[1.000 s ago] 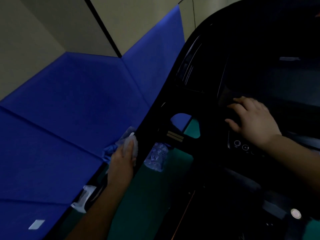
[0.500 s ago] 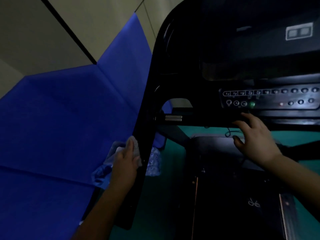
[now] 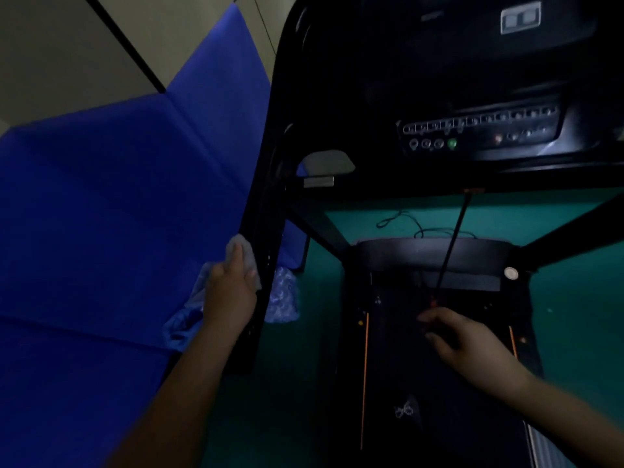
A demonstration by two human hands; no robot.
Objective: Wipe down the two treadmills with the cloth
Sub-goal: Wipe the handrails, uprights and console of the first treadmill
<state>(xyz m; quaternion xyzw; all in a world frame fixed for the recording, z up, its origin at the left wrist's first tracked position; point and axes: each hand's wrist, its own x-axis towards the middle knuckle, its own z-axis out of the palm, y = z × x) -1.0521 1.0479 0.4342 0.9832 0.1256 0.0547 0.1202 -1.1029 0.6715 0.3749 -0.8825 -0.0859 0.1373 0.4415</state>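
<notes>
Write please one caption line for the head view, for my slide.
Left hand presses cloth against treadmill's upright post; right hand hovers free.

1. The scene is dim and underexposed; the black treadmill frame (image 3: 270, 184) loses its detail in shadow.
2. Motion blur smears the console's row of small round buttons (image 3: 479, 125).
3. Wide-angle distortion bends straight lines near the edges.
</notes>
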